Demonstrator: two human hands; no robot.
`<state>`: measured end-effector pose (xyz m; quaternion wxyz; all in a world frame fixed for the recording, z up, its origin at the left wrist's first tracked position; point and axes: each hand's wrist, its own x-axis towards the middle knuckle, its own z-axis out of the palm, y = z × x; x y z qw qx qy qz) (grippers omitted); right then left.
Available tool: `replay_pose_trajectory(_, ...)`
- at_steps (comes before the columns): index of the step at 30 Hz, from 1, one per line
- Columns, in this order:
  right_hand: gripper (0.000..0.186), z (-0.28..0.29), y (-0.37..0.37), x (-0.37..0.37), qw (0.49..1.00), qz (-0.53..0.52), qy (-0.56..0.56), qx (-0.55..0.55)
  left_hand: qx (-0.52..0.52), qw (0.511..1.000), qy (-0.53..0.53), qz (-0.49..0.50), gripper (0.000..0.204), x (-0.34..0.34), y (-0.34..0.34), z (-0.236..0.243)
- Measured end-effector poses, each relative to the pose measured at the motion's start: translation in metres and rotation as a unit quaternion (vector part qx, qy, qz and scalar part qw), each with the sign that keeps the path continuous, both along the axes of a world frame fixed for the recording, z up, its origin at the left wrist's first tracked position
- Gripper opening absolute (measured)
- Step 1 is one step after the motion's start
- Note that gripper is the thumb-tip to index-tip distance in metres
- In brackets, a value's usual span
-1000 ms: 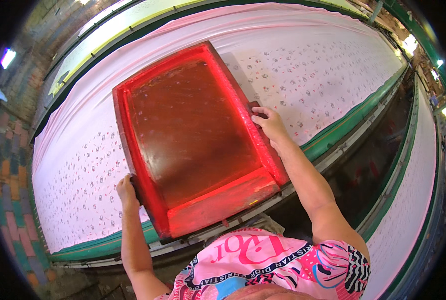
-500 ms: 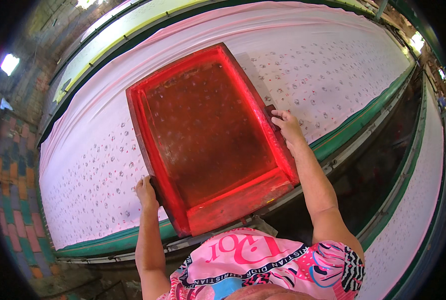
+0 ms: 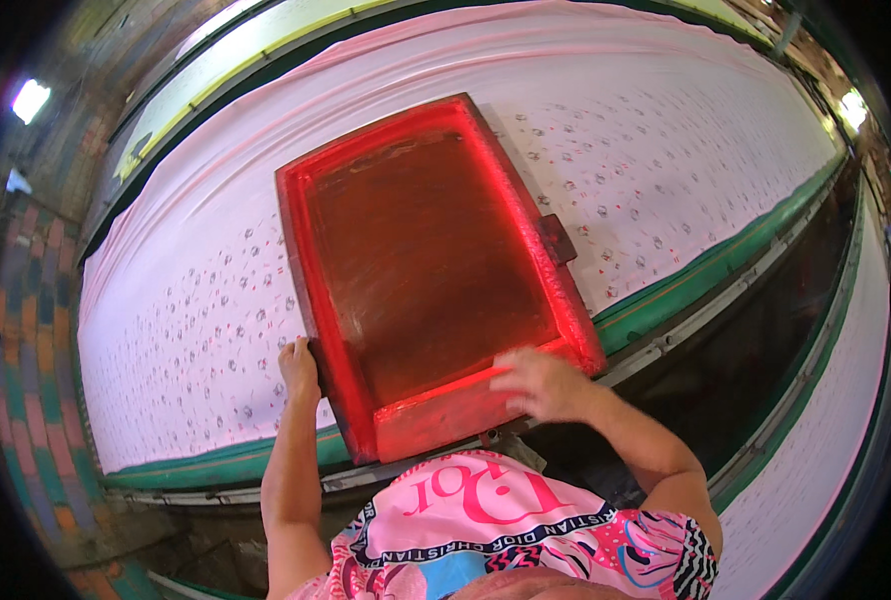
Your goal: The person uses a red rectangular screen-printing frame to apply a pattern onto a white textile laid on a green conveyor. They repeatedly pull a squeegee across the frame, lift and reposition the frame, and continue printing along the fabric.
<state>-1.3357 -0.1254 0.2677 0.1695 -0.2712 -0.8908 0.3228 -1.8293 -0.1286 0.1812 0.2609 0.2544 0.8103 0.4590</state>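
1. On my feed, the workshop: a long printing table, its green edge [image 3: 206, 463] along the near side, coloured brick floor [image 3: 41, 440] off to the left, a second pale table [image 3: 826, 430] curving away at right.
2. Across the main table runs white cloth [image 3: 171, 230], dotted with small dark and red motifs on both sides of the work.
3. Centre stage: the red screen-printing frame [image 3: 436, 420], slanted over that cloth, near end reaching across the green edge, reddish-brown screen panel [image 3: 426, 260] facing me. Flat down or slightly raised? I can't tell.
4. The left hand [image 3: 299, 370] is at the frame's left side — fingers curled in, seemingly pinching the dark edge there, though it hides part of its own hold.
5. Now the right hand [image 3: 546, 388]: nothing visible in it, fingers loosely spread and blurred, over the near-right corner. Contact, I can't call. The dark block handle [image 3: 558, 240] stands free.
6. I'd judge this the positioning step, with the left hand as anchor.
7. The next move calls for a steady left — and a check against neighbouring motifs before any pressing.
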Motion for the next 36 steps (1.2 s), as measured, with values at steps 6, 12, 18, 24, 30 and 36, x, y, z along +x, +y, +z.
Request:
replay_pose_trajectory(6, 0.042, -0.009, -0.048, -0.021, 0.984, 0.019, -0.089, 0.157, -0.021, 0.999, -0.011, 0.022, 0.039, -0.002, -0.007, -0.007)
replay_pose_trajectory(12, 0.041, 0.01, -0.04, -0.072, 0.977, -0.004, -0.123, 0.172, -0.042, 0.998, 0.049, 0.001, 0.051, 0.003, -0.001, -0.012)
replay_pose_trajectory(18, 0.04, 0.026, -0.022, -0.096, 0.971, -0.028, -0.212, 0.103, -0.013, 0.998, 0.067, -0.005, 0.046, 0.018, 0.0, 0.004)
replay_pose_trajectory(24, 0.042, 0.017, -0.054, -0.104, 0.966, -0.013, -0.218, 0.137, 0.016, 0.999, 0.046, -0.009, 0.047, 0.015, -0.005, 0.007)
replay_pose_trajectory(30, 0.045, -0.004, -0.071, -0.115, 0.963, -0.035, -0.146, 0.226, 0.019, 0.999, 0.02, -0.016, 0.051, 0.014, -0.004, 0.003)
replay_pose_trajectory(36, 0.049, -0.019, -0.031, -0.128, 0.953, -0.039, -0.149, 0.26, 0.019, 0.999, 0.021, -0.023, 0.053, 0.014, -0.002, 0.004)
